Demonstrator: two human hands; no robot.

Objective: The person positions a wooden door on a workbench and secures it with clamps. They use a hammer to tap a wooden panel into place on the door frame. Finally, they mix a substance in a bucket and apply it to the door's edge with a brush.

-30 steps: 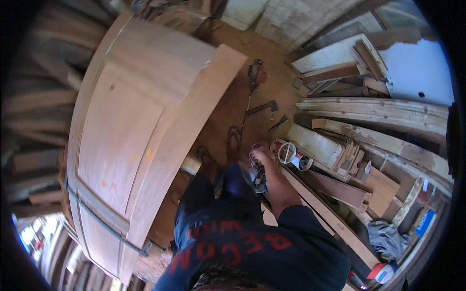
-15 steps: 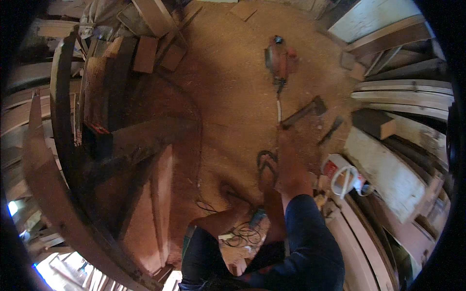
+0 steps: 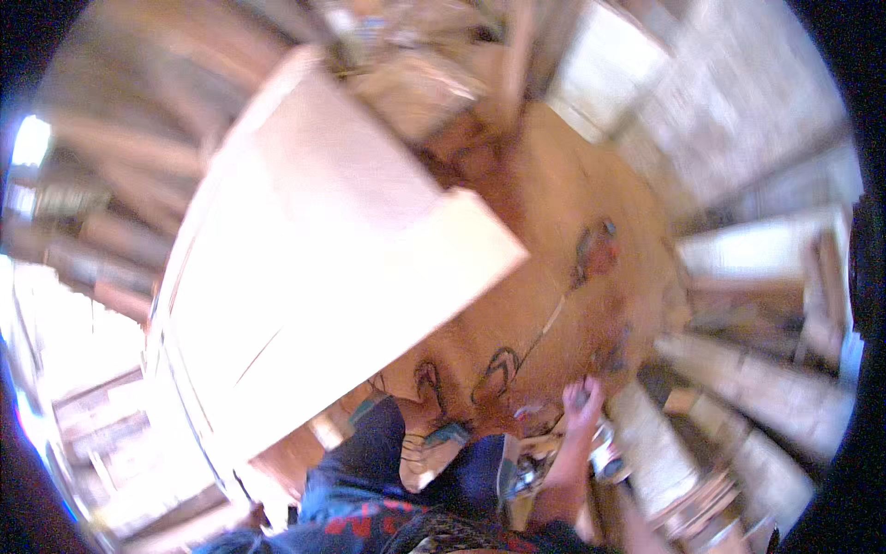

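My right hand [image 3: 581, 397] is closed and raised low over the floor, right of my feet. A small dark shape shows in its grip, too blurred to name. A large pale board [image 3: 369, 268] fills the left and middle of the view, washed out by bright light. A dark form beside its lower left corner may be my left hand; its fingers cannot be made out. On the floor ahead lies a red corded power tool [image 3: 598, 254]. Short of it is a smeared dark shape [image 3: 612, 353]. My sandalled feet [image 3: 498, 371] stand near the board's lower edge.
Stacked planks and boards [image 3: 738, 369] line the right side. A white container [image 3: 606, 457] stands beside my right forearm. Blurred timber [image 3: 138, 175] fills the far left. A cord [image 3: 549, 319] runs over the brown floor [image 3: 563, 185].
My view has swung, and the large pale board now covers the left and middle. My right arm, which reached toward a hammer-like tool on the floor, is drawn back nearer me.
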